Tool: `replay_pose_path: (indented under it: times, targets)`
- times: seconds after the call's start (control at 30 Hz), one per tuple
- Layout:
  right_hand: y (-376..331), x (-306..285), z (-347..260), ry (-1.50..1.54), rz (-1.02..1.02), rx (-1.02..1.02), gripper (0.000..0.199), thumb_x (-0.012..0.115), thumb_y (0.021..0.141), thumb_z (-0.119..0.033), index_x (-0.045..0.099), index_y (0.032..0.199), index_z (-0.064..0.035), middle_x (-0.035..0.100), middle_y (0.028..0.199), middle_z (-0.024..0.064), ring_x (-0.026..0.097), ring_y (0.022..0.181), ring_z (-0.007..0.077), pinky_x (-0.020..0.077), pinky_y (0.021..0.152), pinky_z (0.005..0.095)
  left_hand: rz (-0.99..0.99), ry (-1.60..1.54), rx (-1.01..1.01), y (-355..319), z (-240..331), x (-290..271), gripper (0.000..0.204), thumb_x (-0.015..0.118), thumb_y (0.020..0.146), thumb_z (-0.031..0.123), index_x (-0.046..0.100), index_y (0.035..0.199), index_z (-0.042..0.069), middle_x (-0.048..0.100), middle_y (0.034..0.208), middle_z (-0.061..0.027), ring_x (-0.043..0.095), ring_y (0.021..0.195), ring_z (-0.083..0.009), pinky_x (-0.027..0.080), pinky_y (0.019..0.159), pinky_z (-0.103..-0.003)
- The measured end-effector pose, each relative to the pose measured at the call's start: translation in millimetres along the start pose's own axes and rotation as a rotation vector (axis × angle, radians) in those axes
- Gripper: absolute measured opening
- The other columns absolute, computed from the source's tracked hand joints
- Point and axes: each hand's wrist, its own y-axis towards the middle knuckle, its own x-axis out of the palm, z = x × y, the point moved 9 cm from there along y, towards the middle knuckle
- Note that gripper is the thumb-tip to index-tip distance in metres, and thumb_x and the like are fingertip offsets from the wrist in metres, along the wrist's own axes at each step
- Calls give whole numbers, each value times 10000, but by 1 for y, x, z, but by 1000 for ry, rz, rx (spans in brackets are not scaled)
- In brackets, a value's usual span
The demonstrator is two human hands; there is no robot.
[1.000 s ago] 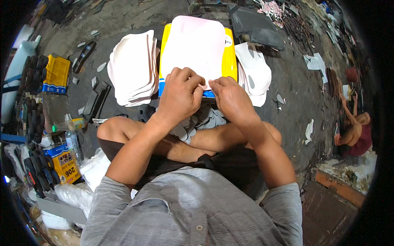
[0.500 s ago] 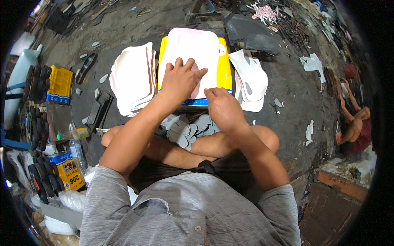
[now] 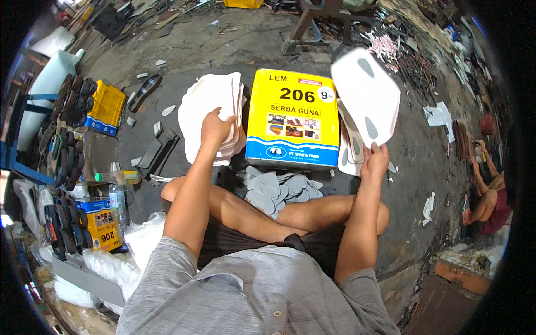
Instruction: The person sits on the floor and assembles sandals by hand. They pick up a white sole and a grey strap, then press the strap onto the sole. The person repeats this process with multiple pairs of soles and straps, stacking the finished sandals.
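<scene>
Two hands were kept busy: a white insole sheet with grey oval patches was pinched at its lower edge by the right hand and lifted clear of the yellow glue can. The left hand was laid, fingers curled, on the white stack beside the can, apparently to take another.

left hand reaches forward, fingers curled; right hand raised, pinching.

A glue tin sits at twelve o'clock; a stack of sole sheets at ten, grey cut-outs before it
</scene>
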Motion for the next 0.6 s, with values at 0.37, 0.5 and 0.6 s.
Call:
replay_pose_path:
  times: [0.37,0.5,0.6]
  targets:
    - [-280,256,27,-506,-1112,-522,291,541,1029,-120,638,1277,-3,679,1220,199,677,1112,337,535,961,448,15,-2,-242,25,-45,-57,382,524,919,209,745,1148,-1,718,1119,-300,687,1090,-465,534,962,-499]
    - [-330,322,146,-1071,-1199,-664,475,608,969,-215,575,1389,6,558,1428,279,529,1344,410,404,1127,516,120,-8,-114,25,-19,-125,337,580,966,241,738,1117,-16,738,1086,-267,708,1040,-440,548,907,-482]
    - [-314,326,211,-1684,-1215,-646,641,515,996,-315,420,1537,15,317,1646,272,232,1556,444,167,1267,540,86,-555,-49,16,-7,-184,296,640,1016,240,716,1191,13,759,1004,-98,720,906,-191,540,793,-324]
